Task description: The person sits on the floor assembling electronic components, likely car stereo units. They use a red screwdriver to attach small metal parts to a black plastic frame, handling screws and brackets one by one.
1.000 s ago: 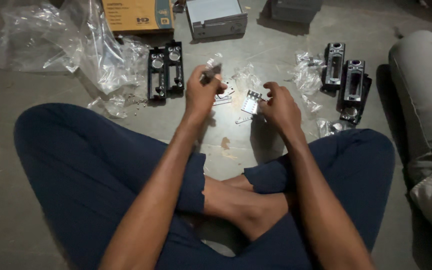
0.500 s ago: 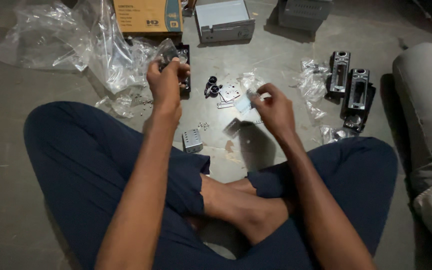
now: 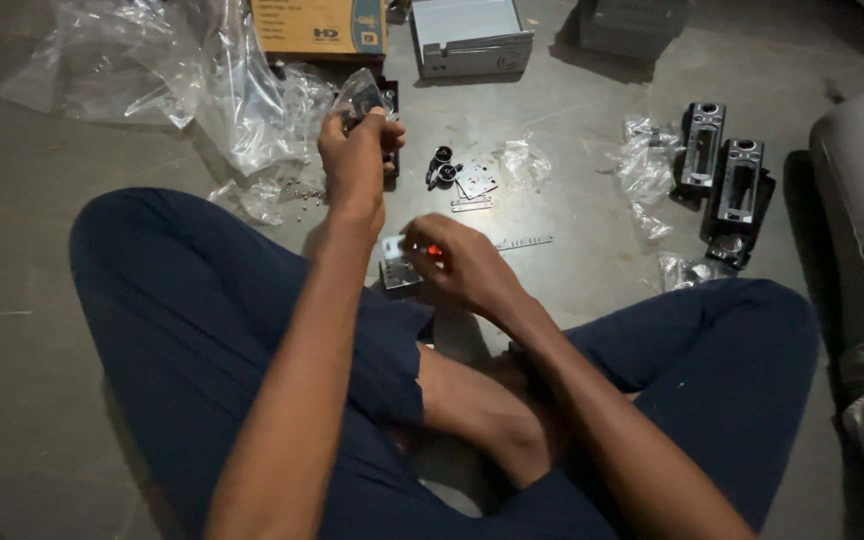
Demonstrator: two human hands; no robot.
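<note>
Head view: my left hand (image 3: 357, 150) grips a small bag (image 3: 360, 95) above the floor (image 3: 72, 400). My right hand (image 3: 457, 265) pinches a red-tipped tool (image 3: 433, 251) at the metal box (image 3: 399, 268) by my knee. Scattered screws (image 3: 297, 188) could get lost if I knock them.

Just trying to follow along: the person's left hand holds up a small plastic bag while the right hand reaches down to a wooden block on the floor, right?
Not quite. In the head view the right hand reaches a small metal box, not a wooden block. The left hand does hold up a small clear plastic bag.
</note>
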